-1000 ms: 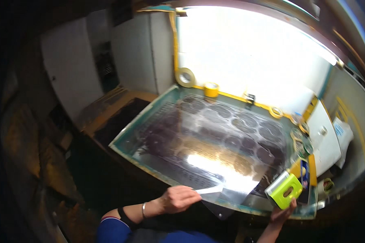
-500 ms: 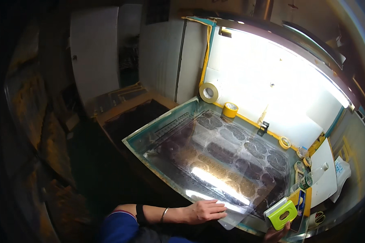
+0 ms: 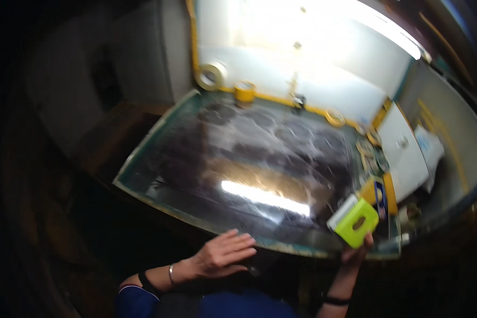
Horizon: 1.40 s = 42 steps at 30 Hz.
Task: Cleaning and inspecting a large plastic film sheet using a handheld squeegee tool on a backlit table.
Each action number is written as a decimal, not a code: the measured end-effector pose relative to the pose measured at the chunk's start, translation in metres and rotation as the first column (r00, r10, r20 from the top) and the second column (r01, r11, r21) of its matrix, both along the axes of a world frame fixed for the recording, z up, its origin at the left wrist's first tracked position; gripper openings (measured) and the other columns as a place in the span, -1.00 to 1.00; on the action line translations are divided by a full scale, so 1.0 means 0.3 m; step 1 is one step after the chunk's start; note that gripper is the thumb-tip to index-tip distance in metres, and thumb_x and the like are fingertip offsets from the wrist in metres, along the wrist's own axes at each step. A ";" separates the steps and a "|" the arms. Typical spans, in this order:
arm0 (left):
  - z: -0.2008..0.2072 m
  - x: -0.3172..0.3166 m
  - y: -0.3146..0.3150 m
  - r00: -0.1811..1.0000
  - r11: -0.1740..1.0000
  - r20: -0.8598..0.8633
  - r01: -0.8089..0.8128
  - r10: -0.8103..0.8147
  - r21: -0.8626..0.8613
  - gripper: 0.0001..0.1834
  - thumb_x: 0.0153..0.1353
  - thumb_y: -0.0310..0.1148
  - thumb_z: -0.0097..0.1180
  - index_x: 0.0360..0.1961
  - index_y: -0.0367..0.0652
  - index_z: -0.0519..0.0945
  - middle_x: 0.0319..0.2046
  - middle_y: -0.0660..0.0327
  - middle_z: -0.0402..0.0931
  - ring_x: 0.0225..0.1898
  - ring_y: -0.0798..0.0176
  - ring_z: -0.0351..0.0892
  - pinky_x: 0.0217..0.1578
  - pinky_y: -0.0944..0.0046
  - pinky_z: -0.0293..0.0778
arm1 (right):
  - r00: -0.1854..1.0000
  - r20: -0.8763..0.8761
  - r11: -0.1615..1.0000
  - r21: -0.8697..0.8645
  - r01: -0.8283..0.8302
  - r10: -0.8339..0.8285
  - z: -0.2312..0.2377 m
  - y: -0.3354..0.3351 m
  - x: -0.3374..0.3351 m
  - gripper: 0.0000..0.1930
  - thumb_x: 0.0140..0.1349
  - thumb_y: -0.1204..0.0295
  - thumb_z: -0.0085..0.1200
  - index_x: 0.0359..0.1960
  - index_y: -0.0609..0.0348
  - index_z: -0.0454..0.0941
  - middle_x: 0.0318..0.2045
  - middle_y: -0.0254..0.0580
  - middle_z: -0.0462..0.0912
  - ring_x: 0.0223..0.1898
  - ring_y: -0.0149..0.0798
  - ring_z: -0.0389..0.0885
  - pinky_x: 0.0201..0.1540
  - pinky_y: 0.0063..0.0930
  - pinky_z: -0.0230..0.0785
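Note:
My right hand grips a lime-green scraper with an oval hole and a pale blade edge, raised above the table's near right corner. My left hand is off the table by its near edge, fingers stretched out and thumb apart. Nothing shows in its grasp. A large dark sheet printed with oval patterns covers most of the glossy tabletop, with a bright lamp reflection across its near part. Blur from motion hides the finer detail.
A wide tape roll and a yellow tape roll stand along the back edge. More tape lies at the back right. A blue-handled tool and a white board are at the right. The table has a raised green rim.
My view has swung, shifting the table up and left in it. My left hand has come off the clear sheet at the near edge; its fingers are now spread. The right still holds the scraper.

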<state>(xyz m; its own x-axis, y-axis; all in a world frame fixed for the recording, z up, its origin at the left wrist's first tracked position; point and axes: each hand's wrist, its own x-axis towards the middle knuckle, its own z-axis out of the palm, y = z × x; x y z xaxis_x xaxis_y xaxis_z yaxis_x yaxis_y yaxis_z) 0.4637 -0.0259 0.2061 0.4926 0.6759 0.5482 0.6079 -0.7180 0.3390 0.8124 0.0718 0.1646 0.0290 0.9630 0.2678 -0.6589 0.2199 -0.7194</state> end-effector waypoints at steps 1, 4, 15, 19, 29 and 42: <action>0.015 -0.004 -0.021 0.999 0.999 0.042 0.004 -0.007 0.053 -0.65 -0.15 -0.37 0.26 -0.26 -0.21 0.54 -0.16 0.10 0.49 -0.07 0.14 0.46 -0.05 0.17 0.37 | 0.995 0.034 0.994 -0.051 0.095 -0.093 0.001 0.002 -0.015 -0.44 0.10 0.16 -0.17 0.12 0.16 0.15 0.02 -0.17 0.33 0.03 -0.19 0.34 0.09 -0.29 0.19; -0.037 -0.014 -0.056 0.969 0.994 0.227 0.076 -0.092 0.078 -0.84 -0.18 -0.37 0.29 -0.59 -0.19 0.57 -0.57 0.20 0.55 -0.58 0.23 0.54 -0.56 0.40 0.44 | 0.989 0.026 0.988 -0.046 0.146 -0.145 0.001 -0.005 0.002 -0.53 0.06 0.22 -0.12 -0.01 0.18 0.27 -0.06 -0.19 0.40 -0.04 -0.24 0.39 0.03 -0.34 0.24; -0.055 -0.005 0.018 0.413 0.314 0.567 0.535 0.713 -0.784 -0.68 0.20 -0.27 -0.07 -0.42 -0.39 0.51 -0.54 0.04 0.54 -0.60 0.30 0.54 -0.64 0.49 0.45 | 0.986 0.093 0.989 -0.043 0.144 -0.139 0.066 -0.020 -0.032 -0.51 0.05 0.20 -0.08 0.00 0.20 0.26 -0.08 -0.21 0.40 -0.03 -0.27 0.37 0.04 -0.36 0.21; -0.024 0.037 -0.013 0.332 0.583 0.728 0.442 0.600 -0.682 -0.75 0.20 -0.37 -0.06 -0.35 -0.42 0.51 -0.51 0.02 0.55 -0.56 0.27 0.56 -0.58 0.44 0.50 | 0.986 0.106 0.992 0.000 0.129 -0.129 0.054 -0.014 -0.024 -0.51 0.02 0.22 -0.07 -0.03 0.25 0.29 -0.09 -0.16 0.41 -0.04 -0.25 0.39 0.03 -0.35 0.23; -0.107 0.073 -0.033 0.212 0.424 0.583 0.503 0.784 -0.753 -0.85 0.11 -0.45 0.06 -0.31 -0.31 0.51 -0.38 0.05 0.54 -0.41 0.29 0.58 -0.37 0.43 0.55 | 0.984 0.116 0.990 -0.011 0.138 -0.136 0.078 -0.024 -0.035 -0.50 0.06 0.22 -0.08 0.01 0.25 0.24 -0.07 -0.17 0.40 -0.04 -0.26 0.39 0.03 -0.35 0.23; -0.027 0.037 0.010 0.310 0.425 0.690 0.603 0.654 -0.675 -0.81 0.14 -0.48 0.00 -0.22 -0.35 0.47 -0.32 0.00 0.53 -0.34 0.23 0.57 -0.32 0.36 0.53 | 0.996 -0.082 0.945 -0.322 -0.058 0.033 0.190 -0.166 -0.242 -0.52 0.19 0.10 -0.21 0.04 0.15 0.22 -0.05 -0.18 0.43 -0.04 -0.23 0.45 -0.04 -0.26 0.36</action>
